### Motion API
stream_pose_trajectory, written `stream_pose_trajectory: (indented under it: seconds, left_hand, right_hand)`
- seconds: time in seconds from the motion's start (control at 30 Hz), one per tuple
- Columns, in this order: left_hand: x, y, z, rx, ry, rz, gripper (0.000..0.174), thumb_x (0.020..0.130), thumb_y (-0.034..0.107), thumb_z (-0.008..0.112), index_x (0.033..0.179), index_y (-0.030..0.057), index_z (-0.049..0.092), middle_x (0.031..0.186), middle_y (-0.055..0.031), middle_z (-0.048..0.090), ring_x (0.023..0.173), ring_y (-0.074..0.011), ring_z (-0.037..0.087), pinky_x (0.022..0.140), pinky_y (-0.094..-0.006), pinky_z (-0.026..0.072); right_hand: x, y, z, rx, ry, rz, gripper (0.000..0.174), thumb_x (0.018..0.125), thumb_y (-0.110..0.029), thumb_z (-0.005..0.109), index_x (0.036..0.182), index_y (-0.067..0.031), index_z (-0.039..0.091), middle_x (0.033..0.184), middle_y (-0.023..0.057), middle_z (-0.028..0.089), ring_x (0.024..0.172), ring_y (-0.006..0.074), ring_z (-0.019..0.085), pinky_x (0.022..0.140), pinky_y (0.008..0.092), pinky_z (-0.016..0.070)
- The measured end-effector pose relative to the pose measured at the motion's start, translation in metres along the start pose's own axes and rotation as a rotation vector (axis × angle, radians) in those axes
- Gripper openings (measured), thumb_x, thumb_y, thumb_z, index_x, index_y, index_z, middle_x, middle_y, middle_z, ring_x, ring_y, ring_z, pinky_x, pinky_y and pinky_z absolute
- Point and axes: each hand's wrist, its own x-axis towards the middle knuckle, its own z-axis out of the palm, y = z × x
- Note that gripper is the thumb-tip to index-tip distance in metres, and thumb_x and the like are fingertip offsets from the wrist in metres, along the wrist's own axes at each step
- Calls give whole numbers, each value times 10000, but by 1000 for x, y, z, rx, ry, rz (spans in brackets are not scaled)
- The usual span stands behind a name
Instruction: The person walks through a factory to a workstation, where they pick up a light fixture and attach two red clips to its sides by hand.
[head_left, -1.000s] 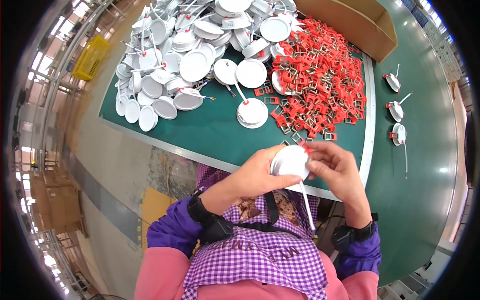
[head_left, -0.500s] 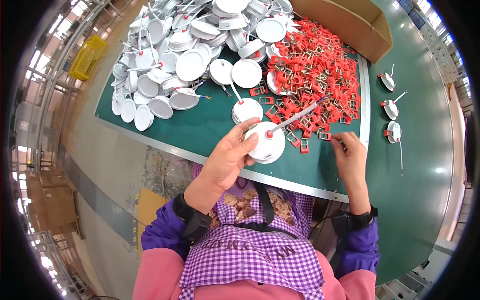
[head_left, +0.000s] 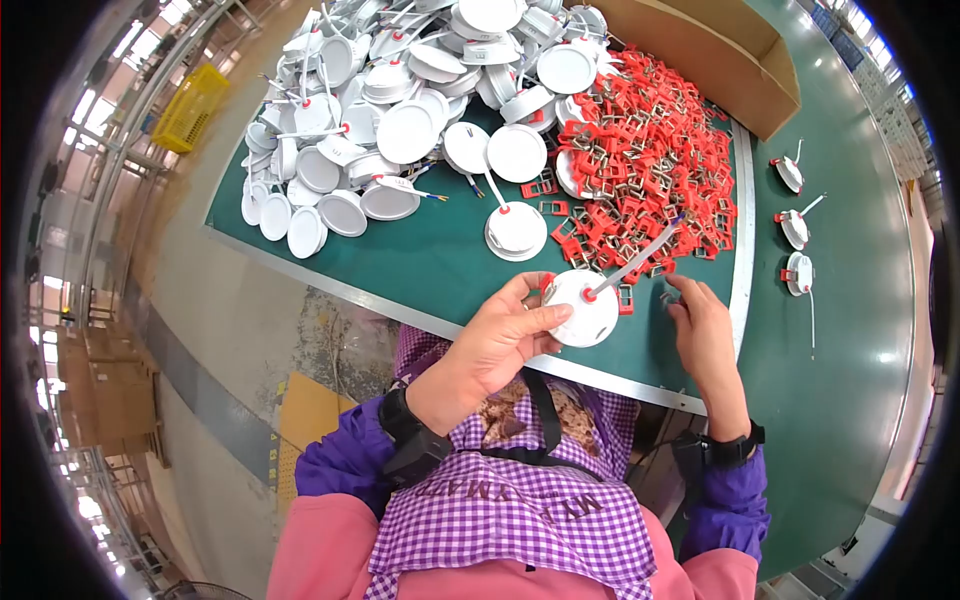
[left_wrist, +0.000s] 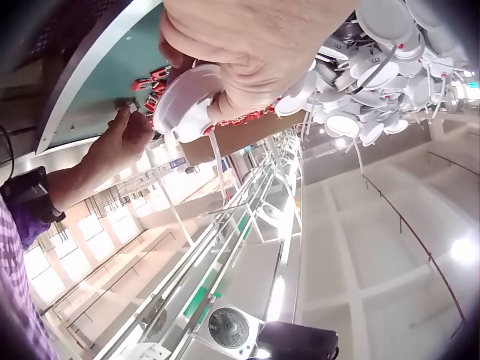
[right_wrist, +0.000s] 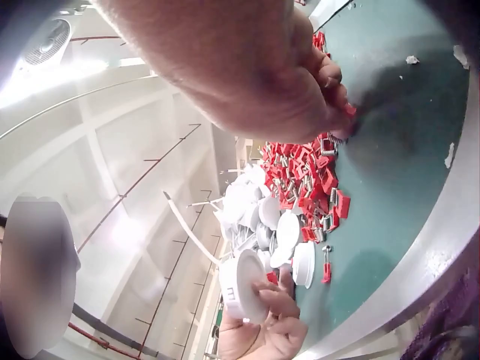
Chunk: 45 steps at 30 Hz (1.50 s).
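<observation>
My left hand (head_left: pixel 500 335) grips a round white downlight (head_left: pixel 583 318) above the table's front edge. Its white cord rises from a red grommet toward the upper right, and a red clip shows at its rim beside my fingers. In the left wrist view the same downlight (left_wrist: pixel 187 101) sits between thumb and fingers. My right hand (head_left: pixel 706 330) is low over the table, right of the downlight. Its thumb and fingers pinch a red spring clip (right_wrist: pixel 350 111), mostly hidden by the fingertips. Just beyond lies a heap of red spring clips (head_left: pixel 650 160).
A large pile of white downlights (head_left: pixel 405 130) covers the table's back left. One downlight (head_left: pixel 515 232) lies apart in front of it. An open cardboard box (head_left: pixel 710 50) stands behind the clips. Three downlights with clips (head_left: pixel 796 230) lie on the green surface at right.
Both hands were together at the downlight, its cord hanging down. The downlight has since been turned, cord upward, in my left hand. My right hand moved away rightward and picked up a clip.
</observation>
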Motion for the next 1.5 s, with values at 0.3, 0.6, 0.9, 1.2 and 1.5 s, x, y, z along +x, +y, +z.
stream_pose_trajectory:
  seconds: [0.3,0.6,0.9,1.2,1.5]
  left_hand:
    - [9,-7,11,75,-4,21,398,794,34,638,1119,39,408,1004,-77,563,879,-153,583,703,-289,492]
    - [8,-6,19,58,52,41,402,790,16,633,1138,25,431,1052,-80,568,953,-173,583,763,-318,512]
    - [16,-17,17,321,25,312,350,773,-31,637,1101,3,520,1012,-61,596,924,-123,578,805,-259,484]
    - [16,-20,21,527,12,474,310,785,-26,634,1080,-6,542,951,-31,582,901,-86,550,789,-233,455]
    - [16,-14,22,908,12,678,251,754,2,671,991,9,590,893,-26,560,822,-95,544,708,-234,443]
  right_hand:
    - [0,-35,-8,523,137,322,103,809,18,563,908,-7,546,788,63,550,583,102,540,496,249,418]
    - [-2,-46,5,510,382,87,83,812,-33,623,838,22,567,680,30,566,549,67,523,488,202,416]
    - [-14,-68,14,674,168,76,124,824,-28,607,926,42,597,753,82,630,694,118,626,625,232,494]
    - [-18,-61,22,623,220,74,129,792,-6,627,915,26,607,729,101,626,661,136,624,591,239,479]
    - [-20,-60,30,661,287,109,90,770,27,628,854,21,597,696,83,610,630,88,576,564,230,462]
